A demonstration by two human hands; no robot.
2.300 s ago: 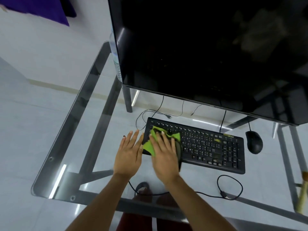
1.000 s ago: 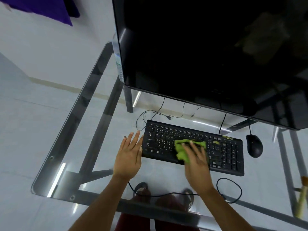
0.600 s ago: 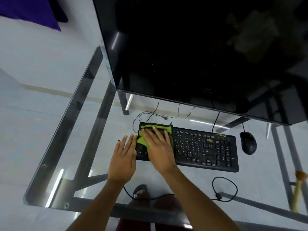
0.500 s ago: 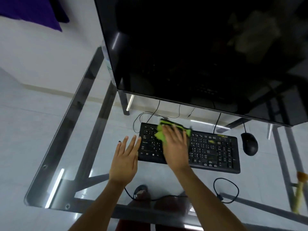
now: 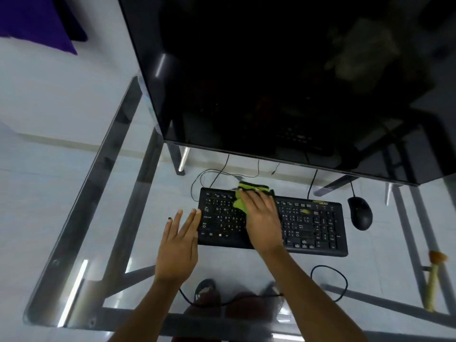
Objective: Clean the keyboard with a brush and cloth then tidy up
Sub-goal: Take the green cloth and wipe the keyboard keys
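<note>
Lying flat on the glass desk [image 5: 74, 255], keyboard [image 5: 315, 225] running its long axis left to right. Pressing green cloth [image 5: 240, 203] onto upper-left keys under flat, extended right hand [image 5: 264, 223]; unwiped keys extending rightward. Bracing left edge with open, splayed left hand [image 5: 177, 248].

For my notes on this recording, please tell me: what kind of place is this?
Probably a home or office computer desk: a clear glass table on a metal frame carries a large dark monitor, a black wired keyboard and a black mouse.
</note>
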